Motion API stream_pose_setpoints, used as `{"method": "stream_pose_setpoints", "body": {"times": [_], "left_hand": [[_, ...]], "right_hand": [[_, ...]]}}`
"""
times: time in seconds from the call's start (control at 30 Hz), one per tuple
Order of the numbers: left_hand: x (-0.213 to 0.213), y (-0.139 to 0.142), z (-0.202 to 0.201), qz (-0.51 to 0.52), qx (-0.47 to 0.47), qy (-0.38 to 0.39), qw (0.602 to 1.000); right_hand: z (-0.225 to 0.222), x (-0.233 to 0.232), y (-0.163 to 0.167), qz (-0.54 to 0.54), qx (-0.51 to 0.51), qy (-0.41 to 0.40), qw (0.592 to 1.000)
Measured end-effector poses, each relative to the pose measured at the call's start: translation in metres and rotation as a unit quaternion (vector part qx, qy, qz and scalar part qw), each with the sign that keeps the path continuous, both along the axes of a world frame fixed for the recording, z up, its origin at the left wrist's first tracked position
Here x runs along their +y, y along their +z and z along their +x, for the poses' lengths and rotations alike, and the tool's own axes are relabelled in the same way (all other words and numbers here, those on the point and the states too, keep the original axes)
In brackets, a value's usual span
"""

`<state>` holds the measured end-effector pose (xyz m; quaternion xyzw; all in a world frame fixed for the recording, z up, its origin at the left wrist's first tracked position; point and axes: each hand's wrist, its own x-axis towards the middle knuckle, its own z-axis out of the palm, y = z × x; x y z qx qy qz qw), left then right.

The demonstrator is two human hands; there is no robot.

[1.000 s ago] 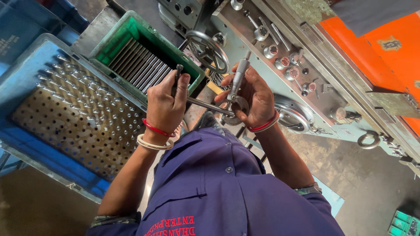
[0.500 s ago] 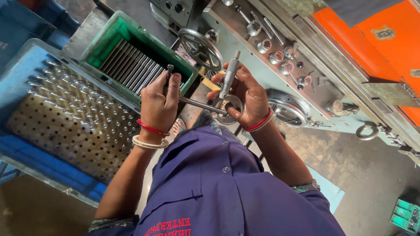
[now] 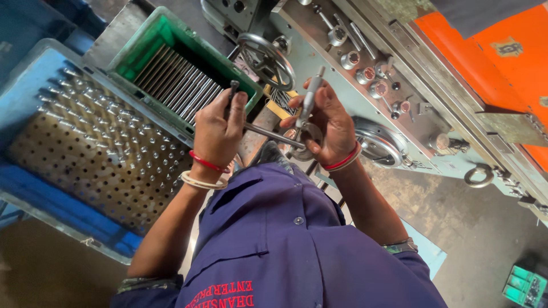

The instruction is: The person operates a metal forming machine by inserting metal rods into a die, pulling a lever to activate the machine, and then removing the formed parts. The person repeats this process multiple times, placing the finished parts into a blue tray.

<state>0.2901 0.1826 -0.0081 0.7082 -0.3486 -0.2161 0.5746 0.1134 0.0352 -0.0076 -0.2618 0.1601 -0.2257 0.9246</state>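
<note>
- Left hand: closed around one end of a thin steel rod, held in the air above the floor.
- Right hand: gripping a micrometer, its frame set over the rod's other end.
- Green crate of rods just beyond the left hand; blue perforated tray beside it; lathe handwheel behind.

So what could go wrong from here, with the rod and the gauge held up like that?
The left hand holds the long metal rod at one end only, so it could tilt within the micrometer in the right hand and spoil the contact. Both are held in the air above the machine's handwheel; a slipped grip could drop either one.
</note>
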Motion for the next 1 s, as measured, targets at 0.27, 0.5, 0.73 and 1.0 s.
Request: {"method": "stream_pose_setpoints", "body": {"times": [0.27,0.5,0.73,1.0], "left_hand": [[-0.012,-0.002,-0.010,-0.019,0.016,0.004,1.000],[-0.018,-0.001,-0.021,-0.033,0.012,0.008,0.999],[-0.019,-0.001,-0.021,-0.036,0.005,0.001,0.999],[-0.021,-0.004,-0.020,-0.017,0.017,-0.015,1.000]], "right_hand": [[0.005,-0.009,-0.005,0.002,-0.032,0.002,0.999],[0.018,-0.005,-0.009,0.003,-0.035,0.004,0.999],[0.020,-0.006,-0.010,0.012,-0.058,0.013,0.998],[0.021,-0.008,-0.010,0.028,-0.036,0.015,0.999]]}}
